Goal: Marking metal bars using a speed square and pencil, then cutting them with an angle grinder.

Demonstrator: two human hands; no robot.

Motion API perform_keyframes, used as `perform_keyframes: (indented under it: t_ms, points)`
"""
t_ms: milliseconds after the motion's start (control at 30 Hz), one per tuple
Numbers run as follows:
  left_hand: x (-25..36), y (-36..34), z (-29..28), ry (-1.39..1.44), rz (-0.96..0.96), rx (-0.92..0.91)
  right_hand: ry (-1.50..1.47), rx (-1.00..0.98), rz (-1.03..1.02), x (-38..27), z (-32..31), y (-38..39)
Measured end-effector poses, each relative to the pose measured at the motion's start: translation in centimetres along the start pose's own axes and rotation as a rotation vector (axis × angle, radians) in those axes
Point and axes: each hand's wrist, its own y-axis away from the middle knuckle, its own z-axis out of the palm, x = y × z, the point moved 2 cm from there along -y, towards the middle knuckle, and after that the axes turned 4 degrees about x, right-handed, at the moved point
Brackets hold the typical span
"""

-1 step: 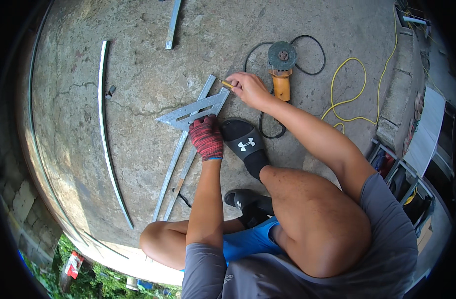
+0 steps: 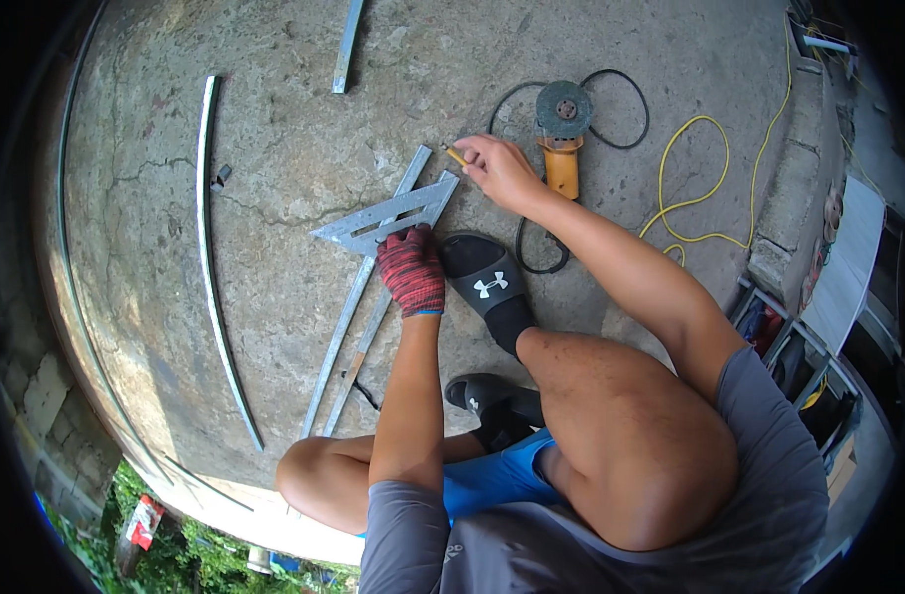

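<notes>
My left hand (image 2: pixel 410 269), in a red and black knit glove, holds a grey metal speed square (image 2: pixel 378 215) by its near edge, fingers curled over it. The square lies across two slim metal bars, one on the left (image 2: pixel 339 332) and one on the right (image 2: pixel 365 346); their far ends poke out past it. In my bare right hand (image 2: pixel 500 173) a short yellow pencil (image 2: pixel 456 155) is pinched between the fingers. Its tip points up and left, just beyond the square's upper right corner and apart from the bars.
An angle grinder (image 2: pixel 562 148) with a black cord rests on the concrete right of my right hand. Yellow cord (image 2: pixel 724 178) loops farther right. Another metal bar (image 2: pixel 209 238) lies to the left, one more (image 2: pixel 347 49) at the far side. My sandalled foot (image 2: pixel 477 267) is beside the square.
My right hand has lifted slightly up and to the right, taking the pencil tip away from the square's corner. The left hand and the square stay nearly in place.
</notes>
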Motion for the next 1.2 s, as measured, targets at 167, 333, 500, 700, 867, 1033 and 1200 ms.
perform_keyframes:
  t_ms: [167,333,500,700,867,1033,1200]
  points:
    - [-0.4,0.0,-0.3,0.027,0.012,0.019,-0.136,-0.063,0.083,-1.3,-0.5,-1.8]
    - [-0.4,0.0,-0.2,0.058,0.004,0.001,-0.095,-0.208,0.076,-2.8,-0.1,-2.2]
    - [-0.3,0.0,0.0,0.054,0.003,0.005,-0.082,-0.236,0.055,-2.4,0.6,-1.7]
    - [-0.2,0.0,-0.3,0.088,0.002,0.015,-0.032,-0.260,0.020,-2.2,0.5,-1.7]
    - [-0.2,0.0,-0.5,0.076,-0.030,-0.014,0.038,-0.269,0.024,-1.9,-0.6,-1.7]
    - [-0.2,0.0,-0.4,0.098,0.000,0.021,0.051,-0.277,0.000,-2.4,-0.7,-1.9]
    - [0.0,-0.1,-0.4,0.097,-0.010,0.004,0.011,-0.280,-0.013,-2.1,-0.2,-1.9]
